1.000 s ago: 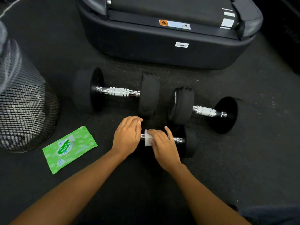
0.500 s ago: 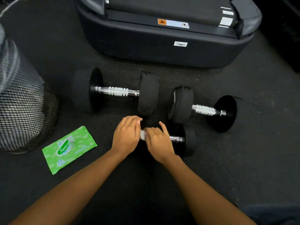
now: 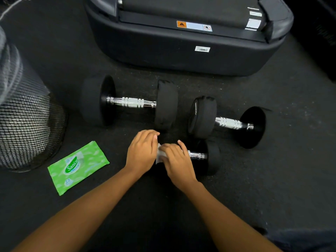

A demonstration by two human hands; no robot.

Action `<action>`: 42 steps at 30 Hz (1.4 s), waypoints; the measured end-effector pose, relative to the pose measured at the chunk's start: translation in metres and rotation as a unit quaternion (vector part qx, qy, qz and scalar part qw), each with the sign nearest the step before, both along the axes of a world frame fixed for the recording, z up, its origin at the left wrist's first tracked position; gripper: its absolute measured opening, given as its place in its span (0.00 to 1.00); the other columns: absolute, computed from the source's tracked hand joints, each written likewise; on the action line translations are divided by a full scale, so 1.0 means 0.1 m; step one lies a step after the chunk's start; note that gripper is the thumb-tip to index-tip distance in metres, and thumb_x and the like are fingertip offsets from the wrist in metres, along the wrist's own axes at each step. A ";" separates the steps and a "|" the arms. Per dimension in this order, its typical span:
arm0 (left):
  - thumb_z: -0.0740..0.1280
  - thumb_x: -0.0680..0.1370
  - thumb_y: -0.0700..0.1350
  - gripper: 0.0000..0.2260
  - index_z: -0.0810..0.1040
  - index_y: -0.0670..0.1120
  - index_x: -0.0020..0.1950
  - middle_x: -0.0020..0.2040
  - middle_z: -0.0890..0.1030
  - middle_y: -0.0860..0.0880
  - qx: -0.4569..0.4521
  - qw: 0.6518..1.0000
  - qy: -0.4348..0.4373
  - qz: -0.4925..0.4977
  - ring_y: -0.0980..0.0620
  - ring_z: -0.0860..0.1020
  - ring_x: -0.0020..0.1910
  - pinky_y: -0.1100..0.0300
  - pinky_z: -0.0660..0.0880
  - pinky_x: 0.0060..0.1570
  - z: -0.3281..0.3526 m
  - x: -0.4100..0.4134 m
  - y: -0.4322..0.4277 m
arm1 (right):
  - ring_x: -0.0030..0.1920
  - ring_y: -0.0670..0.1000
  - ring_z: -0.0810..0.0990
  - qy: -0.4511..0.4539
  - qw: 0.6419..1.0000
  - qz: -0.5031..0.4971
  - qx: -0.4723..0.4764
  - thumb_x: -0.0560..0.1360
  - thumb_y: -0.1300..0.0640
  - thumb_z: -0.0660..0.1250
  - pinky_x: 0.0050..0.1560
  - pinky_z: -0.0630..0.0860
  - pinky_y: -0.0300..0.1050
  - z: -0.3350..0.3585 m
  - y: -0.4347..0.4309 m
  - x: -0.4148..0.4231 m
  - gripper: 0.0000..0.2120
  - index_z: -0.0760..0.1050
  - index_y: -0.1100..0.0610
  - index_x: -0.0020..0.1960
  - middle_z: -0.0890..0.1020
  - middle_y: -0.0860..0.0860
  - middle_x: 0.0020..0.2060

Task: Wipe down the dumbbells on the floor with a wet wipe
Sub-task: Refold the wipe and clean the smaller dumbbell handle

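Note:
Three black dumbbells with chrome handles lie on the dark floor. The smallest dumbbell (image 3: 207,157) is nearest me. My left hand (image 3: 142,150) covers its left weight, fingers curled over it. My right hand (image 3: 175,160) presses a white wet wipe (image 3: 160,154) round the handle near the left end. A large dumbbell (image 3: 130,102) lies behind at the left, and a medium dumbbell (image 3: 227,122) behind at the right.
A green wet-wipe pack (image 3: 77,167) lies on the floor to the left. A black mesh bin (image 3: 27,124) stands at the far left. A black treadmill base (image 3: 185,42) fills the back. My knee (image 3: 300,240) shows at the bottom right.
My right hand slid the wipe left along the small dumbbell's handle towards my left hand, then stayed near there. More bare chrome shows at the right of the handle.

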State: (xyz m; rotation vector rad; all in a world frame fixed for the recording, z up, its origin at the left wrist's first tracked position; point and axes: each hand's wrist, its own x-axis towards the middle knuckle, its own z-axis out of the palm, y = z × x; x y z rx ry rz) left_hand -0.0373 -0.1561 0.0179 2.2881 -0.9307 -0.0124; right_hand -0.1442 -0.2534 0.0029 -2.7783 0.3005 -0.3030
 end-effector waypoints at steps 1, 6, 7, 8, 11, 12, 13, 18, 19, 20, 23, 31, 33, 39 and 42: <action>0.51 0.79 0.46 0.19 0.80 0.41 0.53 0.51 0.81 0.46 -0.001 1.000 -0.002 0.001 0.48 0.77 0.53 0.62 0.66 0.57 0.00 0.00 0.00 | 0.57 0.51 0.76 -0.005 1.000 -0.005 0.002 0.73 0.61 0.64 0.70 0.54 0.50 0.00 -0.01 0.00 0.13 0.73 0.58 0.58 0.79 0.52 0.55; 0.51 0.79 0.46 0.19 0.79 0.41 0.54 0.51 0.81 0.46 0.004 1.000 0.002 0.000 0.49 0.76 0.54 0.62 0.66 0.58 -0.01 0.01 0.00 | 0.51 0.53 0.77 -0.018 1.000 -0.003 0.010 0.72 0.61 0.57 0.70 0.57 0.48 0.01 0.12 0.11 0.11 0.74 0.60 0.52 0.79 0.53 0.48; 0.50 0.79 0.47 0.19 0.79 0.41 0.54 0.52 0.81 0.46 0.004 1.000 0.002 -0.002 0.49 0.76 0.54 0.62 0.65 0.58 -0.01 0.01 0.00 | 0.51 0.54 0.77 -0.018 1.000 0.003 0.005 0.72 0.60 0.56 0.70 0.57 0.48 0.00 0.12 0.13 0.12 0.74 0.61 0.52 0.79 0.54 0.48; 0.50 0.79 0.47 0.19 0.79 0.42 0.54 0.52 0.81 0.46 0.004 1.000 0.001 -0.004 0.49 0.76 0.54 0.62 0.65 0.58 -0.01 0.01 0.00 | 0.51 0.54 0.77 -0.018 1.000 0.010 -0.005 0.72 0.61 0.57 0.70 0.58 0.48 0.00 0.10 0.13 0.12 0.74 0.61 0.52 0.79 0.54 0.48; 0.50 0.79 0.47 0.19 0.79 0.41 0.54 0.52 0.81 0.46 0.003 1.000 -0.003 -0.008 0.49 0.76 0.54 0.63 0.65 0.58 0.00 0.01 0.01 | 0.54 0.54 0.77 -0.019 0.998 0.044 -0.035 0.70 0.64 0.66 0.70 0.56 0.48 -0.04 -0.01 0.05 0.12 0.74 0.60 0.54 0.79 0.54 0.51; 0.51 0.79 0.46 0.19 0.79 0.41 0.54 0.52 0.81 0.46 0.002 1.000 -0.004 -0.007 0.49 0.76 0.54 0.63 0.65 0.57 0.01 0.01 0.00 | 0.55 0.54 0.77 -0.019 0.998 0.045 -0.035 0.68 0.65 0.69 0.70 0.56 0.49 -0.05 -0.05 0.00 0.16 0.73 0.60 0.55 0.79 0.55 0.52; 0.51 0.79 0.46 0.19 0.79 0.41 0.54 0.51 0.81 0.46 0.000 1.000 -0.006 -0.006 0.48 0.76 0.54 0.63 0.65 0.57 0.01 0.01 0.00 | 0.56 0.54 0.77 -0.018 0.999 0.037 -0.032 0.67 0.65 0.72 0.70 0.57 0.50 -0.05 -0.09 -0.06 0.19 0.72 0.59 0.57 0.79 0.55 0.54; 0.52 0.79 0.46 0.18 0.80 0.41 0.53 0.50 0.81 0.46 0.010 1.000 -0.024 -0.013 0.47 0.77 0.53 0.61 0.65 0.58 0.02 0.01 0.00 | 0.56 0.51 0.76 -0.029 0.999 -0.012 -0.022 0.75 0.59 0.61 0.70 0.57 0.49 -0.02 -0.19 -0.15 0.14 0.72 0.58 0.60 0.79 0.52 0.54; 0.52 0.79 0.45 0.18 0.80 0.41 0.53 0.50 0.81 0.47 0.016 0.999 -0.038 -0.018 0.47 0.77 0.53 0.60 0.65 0.58 0.02 0.01 0.00 | 0.56 0.50 0.76 -0.025 0.999 -0.021 -0.027 0.77 0.57 0.57 0.70 0.57 0.49 0.00 -0.19 -0.15 0.14 0.73 0.58 0.61 0.79 0.52 0.54; 0.53 0.79 0.45 0.17 0.81 0.41 0.52 0.49 0.82 0.47 0.025 0.998 -0.055 -0.027 0.48 0.77 0.53 0.59 0.65 0.59 0.03 0.02 0.00 | 0.56 0.50 0.76 -0.019 0.999 -0.027 -0.035 0.77 0.56 0.55 0.70 0.57 0.49 0.01 -0.20 -0.15 0.15 0.73 0.57 0.61 0.79 0.51 0.54; 0.55 0.77 0.45 0.16 0.81 0.44 0.53 0.49 0.82 0.49 0.073 0.984 -0.132 -0.093 0.49 0.78 0.52 0.56 0.62 0.63 0.06 0.06 -0.01 | 0.56 0.51 0.76 -0.012 0.997 -0.038 -0.063 0.77 0.55 0.55 0.69 0.58 0.50 0.03 -0.20 -0.19 0.16 0.75 0.57 0.60 0.79 0.52 0.54; 0.76 0.62 0.42 0.14 0.83 0.44 0.47 0.41 0.84 0.49 0.170 0.940 -0.177 -0.236 0.51 0.82 0.41 0.55 0.76 0.51 0.08 -0.17 -0.27 | 0.53 0.52 0.75 -0.069 0.990 -0.060 -0.109 0.74 0.56 0.60 0.71 0.57 0.55 0.15 -0.27 -0.27 0.12 0.79 0.58 0.52 0.81 0.51 0.46; 0.76 0.61 0.41 0.13 0.83 0.44 0.44 0.38 0.83 0.48 0.175 0.945 -0.147 -0.233 0.49 0.82 0.37 0.56 0.78 0.44 0.05 -0.20 -0.30 | 0.54 0.51 0.74 -0.118 0.985 -0.087 -0.089 0.74 0.58 0.62 0.71 0.57 0.55 0.20 -0.33 -0.34 0.09 0.79 0.57 0.50 0.81 0.51 0.46; 0.78 0.60 0.42 0.16 0.82 0.42 0.45 0.37 0.81 0.48 0.184 0.943 -0.155 -0.229 0.49 0.80 0.34 0.58 0.79 0.34 -0.02 -0.25 -0.31 | 0.55 0.48 0.72 -0.179 0.939 -0.284 0.070 0.76 0.55 0.56 0.66 0.63 0.51 0.25 -0.58 -0.46 0.12 0.75 0.57 0.51 0.77 0.50 0.49; 0.81 0.57 0.42 0.23 0.81 0.40 0.50 0.40 0.82 0.46 0.198 0.940 -0.157 -0.231 0.48 0.80 0.36 0.58 0.79 0.36 -0.08 -0.28 -0.35 | 0.56 0.41 0.67 -0.158 0.936 -0.285 0.135 0.77 0.51 0.53 0.58 0.68 0.40 0.17 -0.61 -0.46 0.15 0.75 0.56 0.55 0.76 0.48 0.52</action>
